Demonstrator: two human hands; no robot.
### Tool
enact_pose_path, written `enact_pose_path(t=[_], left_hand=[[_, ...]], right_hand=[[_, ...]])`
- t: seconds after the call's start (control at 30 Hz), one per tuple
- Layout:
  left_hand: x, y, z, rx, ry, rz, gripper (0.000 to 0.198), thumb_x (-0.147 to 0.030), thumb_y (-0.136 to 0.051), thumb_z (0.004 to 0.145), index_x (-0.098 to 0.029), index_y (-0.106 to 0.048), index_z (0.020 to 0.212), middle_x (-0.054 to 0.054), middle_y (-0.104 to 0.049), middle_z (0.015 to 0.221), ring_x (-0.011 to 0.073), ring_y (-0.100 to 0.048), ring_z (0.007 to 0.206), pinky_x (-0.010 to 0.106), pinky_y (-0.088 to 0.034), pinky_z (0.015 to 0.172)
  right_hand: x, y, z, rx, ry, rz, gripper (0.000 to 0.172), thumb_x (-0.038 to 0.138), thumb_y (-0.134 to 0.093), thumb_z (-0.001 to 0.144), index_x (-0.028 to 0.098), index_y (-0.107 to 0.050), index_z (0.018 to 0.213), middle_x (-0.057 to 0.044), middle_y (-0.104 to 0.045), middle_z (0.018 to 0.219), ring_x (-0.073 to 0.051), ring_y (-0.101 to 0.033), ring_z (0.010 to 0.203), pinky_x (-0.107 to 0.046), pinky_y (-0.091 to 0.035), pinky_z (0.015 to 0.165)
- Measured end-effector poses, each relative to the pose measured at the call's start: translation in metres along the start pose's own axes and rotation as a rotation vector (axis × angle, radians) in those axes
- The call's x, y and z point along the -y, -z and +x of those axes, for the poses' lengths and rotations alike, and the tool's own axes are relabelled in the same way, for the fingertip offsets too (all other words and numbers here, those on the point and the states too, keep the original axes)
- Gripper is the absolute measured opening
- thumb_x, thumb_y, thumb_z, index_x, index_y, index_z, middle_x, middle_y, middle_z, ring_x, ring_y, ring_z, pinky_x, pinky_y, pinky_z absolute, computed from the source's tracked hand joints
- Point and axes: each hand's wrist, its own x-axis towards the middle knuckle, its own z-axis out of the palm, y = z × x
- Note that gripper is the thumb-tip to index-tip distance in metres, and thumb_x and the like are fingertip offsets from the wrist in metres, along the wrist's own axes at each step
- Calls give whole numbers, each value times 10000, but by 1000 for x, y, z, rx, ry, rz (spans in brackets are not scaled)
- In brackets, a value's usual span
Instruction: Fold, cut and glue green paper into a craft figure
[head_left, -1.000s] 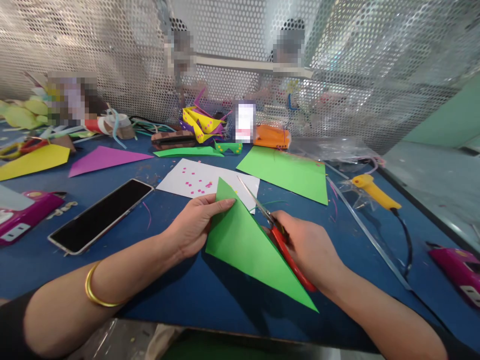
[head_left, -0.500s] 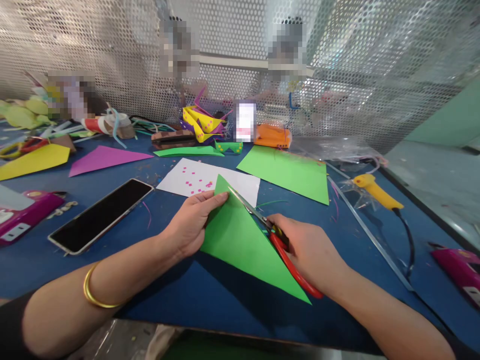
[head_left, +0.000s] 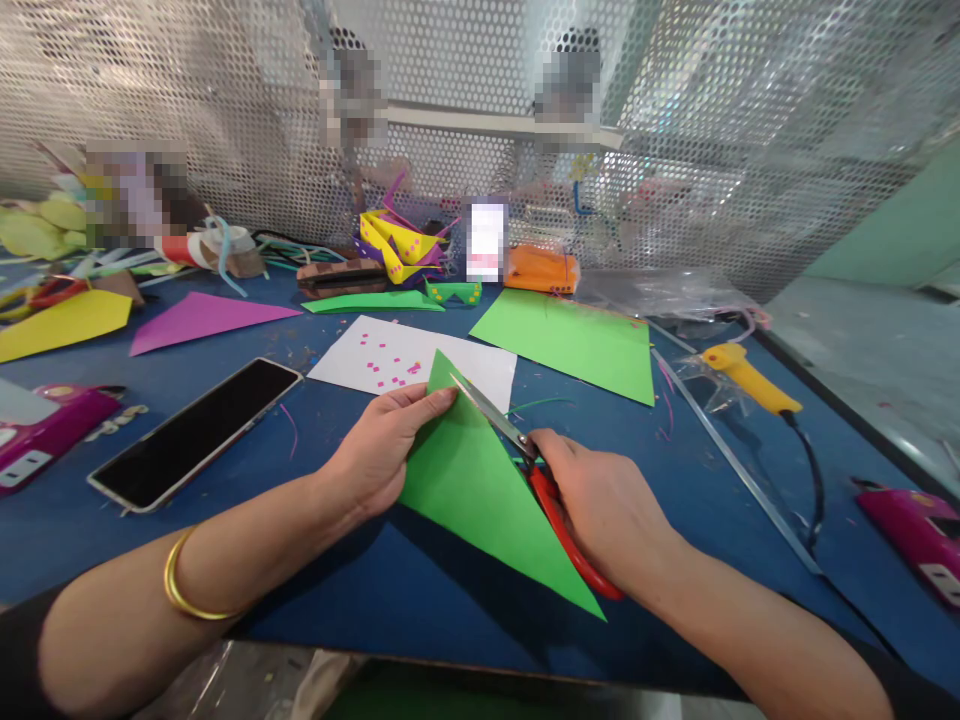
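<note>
My left hand (head_left: 386, 445) pinches a green paper sheet (head_left: 472, 500) near its pointed top, thumb on the near face. Held above the blue table, the sheet slopes down to a sharp corner at lower right. My right hand (head_left: 600, 500) is wrapped round the red handles of a pair of scissors (head_left: 551, 515). Their blades lie along the sheet's right edge, with the tips close to my left thumb. Behind the sheet lies white paper (head_left: 341, 352) with several small pink squares on it.
A dark-screened phone (head_left: 199, 430) lies left, beside a magenta power strip (head_left: 56, 425). Light green paper (head_left: 577, 340), a yellow glue gun (head_left: 750, 378) and a metal strip (head_left: 727, 455) are on the right. Green paper glasses (head_left: 454, 293) and an orange pouch (head_left: 541, 270) stand behind.
My right hand and the scissors have shifted slightly left, and the sheet's lower corner has swung a little left and down. My left hand keeps its grip.
</note>
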Motion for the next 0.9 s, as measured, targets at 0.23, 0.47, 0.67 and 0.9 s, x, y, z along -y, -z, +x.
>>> enact_pose_path(t=[0.23, 0.47, 0.67, 0.9], left_hand=[[-1, 1, 0, 9, 15, 18, 125, -129, -668, 817, -102, -753, 905, 125, -769, 774, 213, -720, 607, 309, -601, 589], [-2, 0, 1, -7, 23, 0, 151, -104, -619, 843, -94, -748, 922, 127, -768, 774, 205, -716, 596, 299, -597, 572], [-1, 1, 1, 2, 28, 3, 147, -97, -624, 841, -90, -748, 920, 125, -763, 745, 208, -715, 584, 307, -603, 572], [-1, 1, 2, -7, 16, 4, 154, -99, -616, 851, -98, -750, 927, 125, -765, 764, 210, -722, 607, 306, -606, 586]], right_hand=[[-3, 6, 2, 29, -13, 113, 280, 213, -415, 848, 160, -598, 1054, -86, -712, 835, -214, -645, 645, -284, -328, 540], [-1, 4, 2, 48, -24, 71, 308, 204, -381, 857, 148, -597, 1069, -103, -715, 859, -224, -643, 627, -292, -315, 528], [-1, 2, 1, -2, 13, 47, 291, 176, -421, 829, 149, -597, 1060, -81, -713, 816, -191, -616, 582, -271, -276, 511], [-3, 6, 1, 4, -3, 61, 286, 216, -461, 837, 175, -611, 1078, -73, -715, 848, -197, -634, 622, -272, -302, 527]])
